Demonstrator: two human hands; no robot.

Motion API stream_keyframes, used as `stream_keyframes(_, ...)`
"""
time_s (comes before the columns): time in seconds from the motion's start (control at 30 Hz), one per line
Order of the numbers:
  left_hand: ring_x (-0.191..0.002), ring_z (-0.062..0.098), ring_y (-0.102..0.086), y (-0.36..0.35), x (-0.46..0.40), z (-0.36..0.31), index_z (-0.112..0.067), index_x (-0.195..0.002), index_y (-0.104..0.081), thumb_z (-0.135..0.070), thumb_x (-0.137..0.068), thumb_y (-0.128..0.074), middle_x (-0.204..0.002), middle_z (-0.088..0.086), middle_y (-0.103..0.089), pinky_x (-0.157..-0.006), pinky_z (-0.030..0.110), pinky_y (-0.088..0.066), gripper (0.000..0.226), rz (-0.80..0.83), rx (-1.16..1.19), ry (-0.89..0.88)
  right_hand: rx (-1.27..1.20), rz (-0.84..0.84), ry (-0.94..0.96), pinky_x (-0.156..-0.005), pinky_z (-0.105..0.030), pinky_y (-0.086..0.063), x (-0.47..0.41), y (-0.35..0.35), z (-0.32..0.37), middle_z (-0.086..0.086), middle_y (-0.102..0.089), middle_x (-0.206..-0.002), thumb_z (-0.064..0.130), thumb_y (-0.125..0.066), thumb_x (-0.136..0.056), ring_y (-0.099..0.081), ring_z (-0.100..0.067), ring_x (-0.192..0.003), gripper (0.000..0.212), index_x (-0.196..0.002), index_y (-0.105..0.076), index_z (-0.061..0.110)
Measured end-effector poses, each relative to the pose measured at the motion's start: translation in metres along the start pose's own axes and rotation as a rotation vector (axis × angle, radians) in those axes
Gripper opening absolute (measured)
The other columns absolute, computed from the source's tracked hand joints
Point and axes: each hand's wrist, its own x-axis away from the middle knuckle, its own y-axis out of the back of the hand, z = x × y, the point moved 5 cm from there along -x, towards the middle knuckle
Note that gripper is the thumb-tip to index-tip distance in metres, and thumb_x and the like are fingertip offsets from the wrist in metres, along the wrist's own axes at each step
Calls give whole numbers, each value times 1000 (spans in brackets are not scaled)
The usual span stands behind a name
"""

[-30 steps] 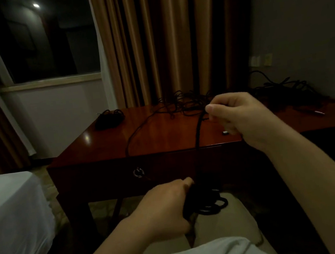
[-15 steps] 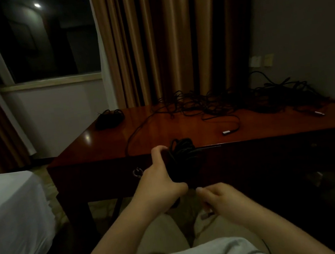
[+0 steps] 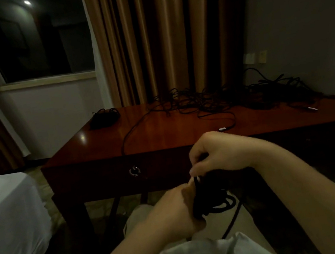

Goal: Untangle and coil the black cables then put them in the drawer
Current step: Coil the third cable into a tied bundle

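My left hand (image 3: 173, 211) grips a coil of black cable (image 3: 217, 201) over my lap, in front of the desk. My right hand (image 3: 219, 154) curls over the top of the same coil and pinches a strand of it. A loose end of this cable (image 3: 232, 222) hangs down across my right leg. The wooden desk (image 3: 163, 131) carries a tangle of black cables (image 3: 233, 99) along its back edge. A finished black coil (image 3: 105, 119) lies at the desk's back left corner. The drawer is shut, with a round metal knob (image 3: 134, 171).
A bed with a white sheet (image 3: 10, 218) stands at the left. Brown curtains (image 3: 161, 38) and a dark window (image 3: 29, 36) lie behind the desk. Wall sockets (image 3: 255, 57) sit at the right. A silver plug (image 3: 222, 129) lies on the desk.
My left hand lowered the coil from drawer height toward my lap. My right hand rose from below the coil and now wraps over its top.
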Motion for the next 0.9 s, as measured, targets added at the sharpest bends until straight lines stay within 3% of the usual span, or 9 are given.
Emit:
stream_keyframes(0.07, -73, 5, -53, 6, 10, -15, -28, -127, -32, -21, -81, -66, -92, -9, -53, -53, 11, -38, 58, 27, 69, -55, -253, 16, -33, -51, -17, -36, -2, 2, -14, 9, -49, -53, 24, -64, -87, -45, -5, -50, 25, -63, -62, 17)
stream_keyframes(0.2, -70, 8, -54, 22, 21, -34, -31, -125, -24, -18, -81, -67, -91, -6, -55, -55, 21, -43, 63, -11, 244, -73, -727, -65, -97, -46, -13, -39, -3, -16, -42, 10, -50, -50, 23, -64, -81, -47, -2, -45, 31, -51, -58, 24)
stream_keyframes(0.27, -72, 11, -60, 28, 25, -36, -34, -137, -11, -13, -80, -67, -96, -4, -59, -61, 25, -49, 84, -93, 308, -52, -846, -61, -121, -50, -18, -44, -4, -28, -42, 7, -55, -50, 19, -58, -87, -52, -4, -45, 35, -52, -62, 23)
stream_keyframes(0.33, -68, 10, -62, 33, 28, -34, -39, -145, 8, -9, -77, -67, -95, -5, -61, -63, 25, -51, 105, -206, 353, -24, -869, -113, -156, -61, -33, -49, -4, -32, -43, -18, -66, -71, 14, -47, -94, -66, -25, -67, 28, -82, -69, 3)
stream_keyframes(0.4, -56, 6, -58, 38, 31, -37, -42, -146, 7, -5, -75, -67, -79, -6, -61, -58, 23, -50, 109, -262, 405, -43, -919, -184, -230, -69, -29, -49, -1, -40, -46, -35, -59, -100, 10, -38, -96, -60, -42, -93, 31, -106, -60, -10)
stream_keyframes(0.5, -53, 9, -58, 50, 32, -38, -57, -134, -17, 1, -72, -70, -75, 0, -62, -55, 23, -50, 99, -369, 551, -121, -1096, -204, -213, -56, -21, -38, -1, -56, -44, -3, -57, -65, 9, -48, -87, -51, -14, -58, 34, -61, -69, 19)
stream_keyframes(0.57, -56, 12, -62, 59, 32, -33, -56, -127, -27, 0, -71, -73, -84, 1, -63, -55, 22, -50, 92, -448, 602, -113, -1137, -216, -125, -50, -21, -27, -5, -60, -40, 4, -45, -53, 17, -55, -78, -35, -10, -49, 33, -48, -63, 27)
stream_keyframes(0.7, -81, 10, -62, 67, 23, -2, -38, -123, -33, -8, -74, -74, -100, -5, -55, -63, 23, -55, 70, -573, 693, 104, -910, -216, -157, -45, -16, -26, -3, -70, -34, 13, -42, -49, 33, -45, -97, -35, 0, -41, 41, -58, -60, 32)
stream_keyframes(0.9, -87, 19, -58, 61, 2, 42, -15, -121, -34, -17, -75, -70, -96, 1, -54, -70, 33, -50, 58, -541, 322, 320, -89, -194, -264, -51, -22, -30, 3, -71, -22, 7, -44, -69, 35, -39, -101, -41, -7, -59, 31, -71, -46, 30)
